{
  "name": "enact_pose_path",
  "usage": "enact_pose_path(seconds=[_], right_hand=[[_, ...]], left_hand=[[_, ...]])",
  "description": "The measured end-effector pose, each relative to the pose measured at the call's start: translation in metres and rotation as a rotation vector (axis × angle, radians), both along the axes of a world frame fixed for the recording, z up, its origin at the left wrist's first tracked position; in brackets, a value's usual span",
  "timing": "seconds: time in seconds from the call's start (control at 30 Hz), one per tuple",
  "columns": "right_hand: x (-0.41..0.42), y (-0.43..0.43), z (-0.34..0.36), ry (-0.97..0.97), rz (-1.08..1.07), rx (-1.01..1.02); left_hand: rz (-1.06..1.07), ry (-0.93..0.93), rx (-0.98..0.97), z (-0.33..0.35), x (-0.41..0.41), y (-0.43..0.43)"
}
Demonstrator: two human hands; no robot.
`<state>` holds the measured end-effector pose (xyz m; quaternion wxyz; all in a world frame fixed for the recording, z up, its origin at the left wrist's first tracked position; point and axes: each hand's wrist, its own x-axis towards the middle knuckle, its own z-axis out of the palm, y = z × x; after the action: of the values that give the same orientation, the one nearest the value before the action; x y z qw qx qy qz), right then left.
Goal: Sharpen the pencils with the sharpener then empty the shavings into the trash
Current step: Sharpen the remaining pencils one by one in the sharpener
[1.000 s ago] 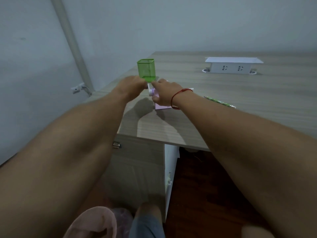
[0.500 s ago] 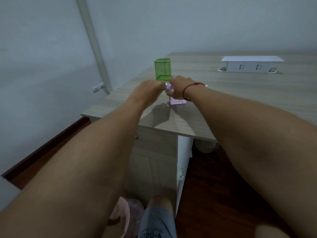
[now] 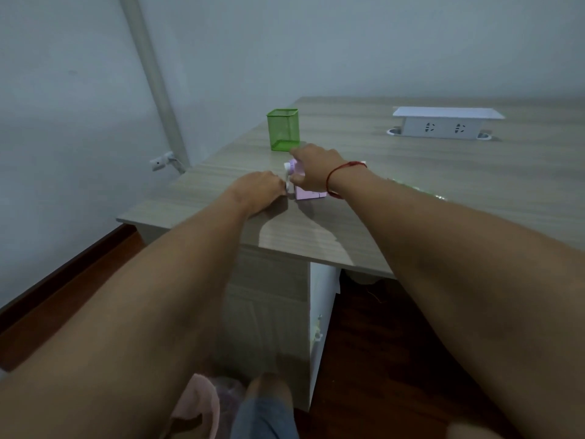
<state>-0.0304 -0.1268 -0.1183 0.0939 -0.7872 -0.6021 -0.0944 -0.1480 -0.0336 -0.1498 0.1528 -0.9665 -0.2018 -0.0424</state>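
Observation:
A small pink pencil sharpener [image 3: 307, 194] stands on the wooden desk [image 3: 411, 198] near its left end. My right hand [image 3: 316, 171], with a red string at the wrist, lies over the sharpener's top and grips it. My left hand [image 3: 258, 191] pinches the white crank [image 3: 287, 175] on the sharpener's left side. A green pencil [image 3: 421, 189] lies blurred on the desk behind my right forearm. A pink trash bin [image 3: 199, 407] with a clear liner sits on the floor by my knee.
An empty green mesh pen holder [image 3: 282, 129] stands just behind the sharpener. A white socket box [image 3: 446, 122] sits at the back right of the desk. A grey pipe [image 3: 152, 77] runs up the wall at left. Dark wooden floor [image 3: 380, 343] lies below.
My left hand has dropped lower on the crank side of the sharpener. My right hand stays on the sharpener. The view has shifted, so the scene appears further right.

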Motion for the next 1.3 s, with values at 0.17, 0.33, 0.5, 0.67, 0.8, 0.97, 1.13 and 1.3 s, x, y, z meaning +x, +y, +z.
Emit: enact_pose_path(seconds=[0.17,0.33,0.5,0.67,0.8,0.97,1.13,1.3], right_hand=[[0.001,0.001,0.0,0.001,-0.008,-0.016],[0.002,0.004,0.004,0.007,-0.054,-0.053],[0.0,0.001,0.01,0.032,-0.093,-0.068],[-0.005,0.003,0.009,0.023,-0.097,-0.062],[-0.003,0.006,0.01,-0.011,-0.11,-0.093],[-0.001,0.006,0.007,-0.005,-0.078,-0.1],[0.004,0.006,0.001,-0.012,-0.026,-0.06],[0.004,0.004,0.002,-0.007,-0.007,-0.041]], left_hand=[[-0.012,-0.143,0.013,0.027,0.013,0.021],[-0.125,-0.283,0.075,0.043,0.012,0.024],[-0.159,-0.376,0.087,0.045,-0.001,0.008],[-0.202,-0.422,0.015,0.029,-0.018,-0.014],[-0.184,-0.39,-0.052,0.017,-0.027,-0.021],[-0.021,-0.229,-0.068,-0.004,-0.022,-0.027],[0.06,-0.101,-0.192,0.003,-0.003,-0.014],[0.079,-0.116,-0.178,0.021,0.012,0.01]])
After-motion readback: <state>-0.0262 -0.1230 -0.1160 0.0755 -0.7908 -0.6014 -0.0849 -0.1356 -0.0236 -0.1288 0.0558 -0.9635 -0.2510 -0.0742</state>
